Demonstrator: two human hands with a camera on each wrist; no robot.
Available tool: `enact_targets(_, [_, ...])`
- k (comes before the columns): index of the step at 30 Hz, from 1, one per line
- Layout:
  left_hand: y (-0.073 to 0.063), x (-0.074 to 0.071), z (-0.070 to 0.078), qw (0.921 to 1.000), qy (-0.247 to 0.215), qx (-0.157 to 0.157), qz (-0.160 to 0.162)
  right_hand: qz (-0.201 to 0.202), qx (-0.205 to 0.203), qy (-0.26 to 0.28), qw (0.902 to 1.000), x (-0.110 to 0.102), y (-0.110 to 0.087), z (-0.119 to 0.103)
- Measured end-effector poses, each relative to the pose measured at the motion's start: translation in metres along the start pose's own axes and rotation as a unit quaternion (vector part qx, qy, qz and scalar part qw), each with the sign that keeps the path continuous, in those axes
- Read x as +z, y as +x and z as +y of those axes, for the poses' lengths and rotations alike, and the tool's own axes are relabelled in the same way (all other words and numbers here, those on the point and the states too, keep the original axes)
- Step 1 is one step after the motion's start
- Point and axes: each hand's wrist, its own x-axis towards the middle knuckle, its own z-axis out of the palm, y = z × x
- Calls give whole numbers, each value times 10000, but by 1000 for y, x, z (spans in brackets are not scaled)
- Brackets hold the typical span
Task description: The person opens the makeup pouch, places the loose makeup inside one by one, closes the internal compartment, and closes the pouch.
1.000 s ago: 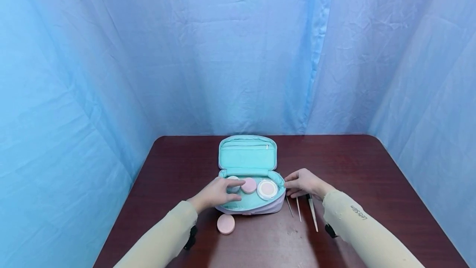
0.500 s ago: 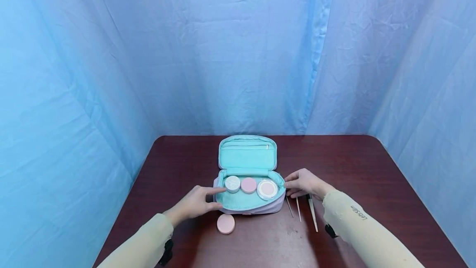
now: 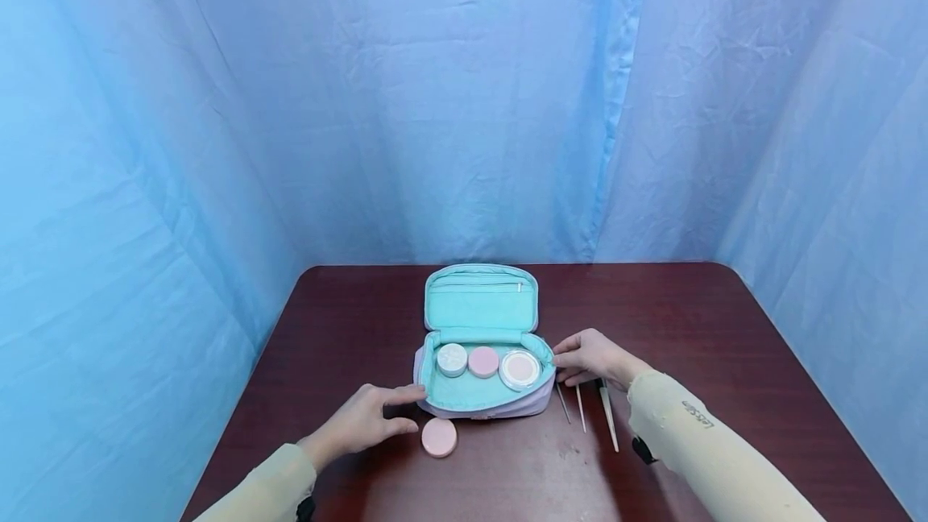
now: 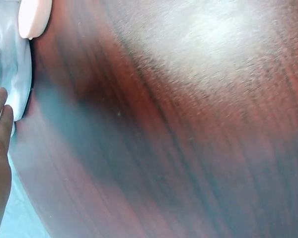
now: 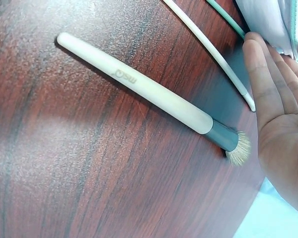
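Observation:
An opened makeup bag point(image 3: 478, 409), lilac outside and mint inside, lies on the table with its lid back. Along its inside sit a white round jar point(image 3: 453, 360), a pink round case point(image 3: 483, 362) and a clear-rimmed compact point(image 3: 519, 370). My left hand point(image 3: 362, 419) has its fingers extended by the bag's front left corner, holding nothing; in the left wrist view its fingers point(image 4: 5, 119) reach the bag's side. A pink round compact point(image 3: 439, 437) lies just right of that thumb. With thumb and fingertips my right hand point(image 3: 594, 357) pinches the bag's right rim.
Right of the bag lie a makeup brush point(image 5: 139, 84) with pale handle and dark ferrule, a thin white stick point(image 5: 208, 47) and a thin greenish stick point(image 5: 227, 19). Blue curtains point(image 3: 464, 103) surround the dark wooden table point(image 3: 674, 304) on three sides.
My left hand has drawn back from over the jar, leftward and toward me, to the bag's front left corner, uncovering the jar. My right hand stays put at the rim.

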Motion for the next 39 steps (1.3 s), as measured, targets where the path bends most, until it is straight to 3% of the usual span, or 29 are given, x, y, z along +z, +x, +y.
enact_targets(5, [-8, 3, -3, 9997, 118, -15, 199, -10, -24, 4, 10000, 0, 0, 0])
enact_targets(9, [-13, 5, -7, 9996, 207, -52, 182, -9, -11, 19, 10000, 0, 0, 0])
enact_targets(21, [-15, 22, -10, 9965, 322, 761, -79, -4, 26, 8, 10000, 3, -2, -3])
enact_targets(31, [-19, 27, -9, 9972, 457, 445, -389, 15, 28, -4, 10000, 2, -3, -2])
enact_targets(39, [-19, 31, -7, 9927, 961, 531, -508, 39, 48, -2, 10000, 1, -4, -2])
